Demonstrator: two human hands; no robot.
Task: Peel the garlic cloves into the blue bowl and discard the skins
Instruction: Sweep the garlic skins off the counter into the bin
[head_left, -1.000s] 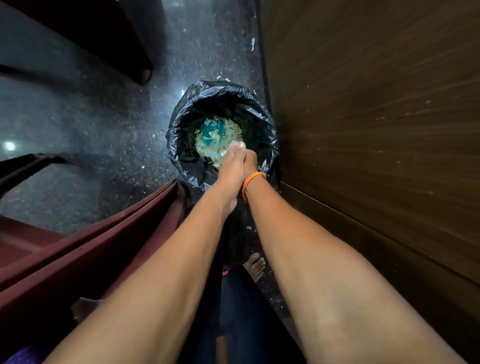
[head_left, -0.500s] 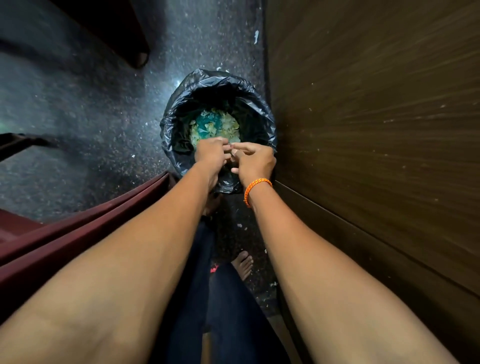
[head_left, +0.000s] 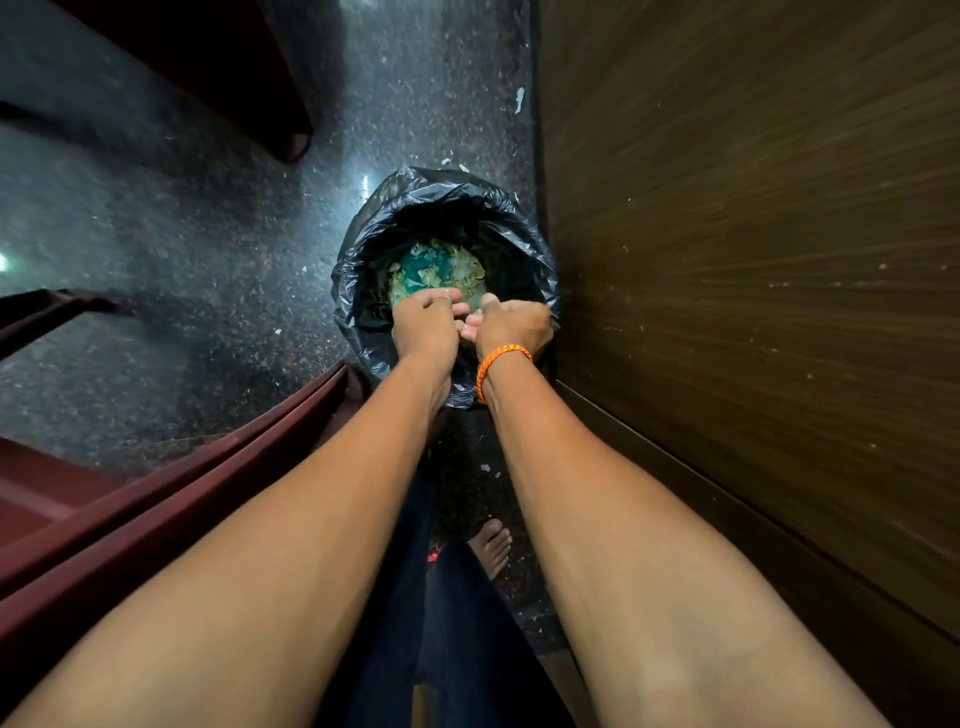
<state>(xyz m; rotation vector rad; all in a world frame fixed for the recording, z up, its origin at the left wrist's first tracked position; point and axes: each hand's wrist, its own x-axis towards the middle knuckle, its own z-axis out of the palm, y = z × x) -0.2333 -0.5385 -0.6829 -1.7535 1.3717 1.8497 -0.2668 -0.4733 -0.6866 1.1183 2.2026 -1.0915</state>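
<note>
My fingers are curled and the two hands meet over the open mouth of the bin. The left hand (head_left: 426, 325) has its fingers bent inward, and the right hand (head_left: 511, 325) also bends its fingers toward the left one, so the fingertips touch each other. I cannot tell if something small is between them; the place is hidden by my knuckles. On my right wrist sits an orange bracelet (head_left: 501, 366). Under the hands is the bin (head_left: 363, 312), lined with a black plastic bag, and the garlic skins (head_left: 441, 273) lie inside it as a pale heap over something blue-green. The bin stands on the dark speckled floor (head_left: 182, 234), just beside a brown wooden wall (head_left: 753, 260). Left of my arms is a dark red edge of furniture (head_left: 156, 499). My bare foot (head_left: 493, 548) is on the floor below.
</note>
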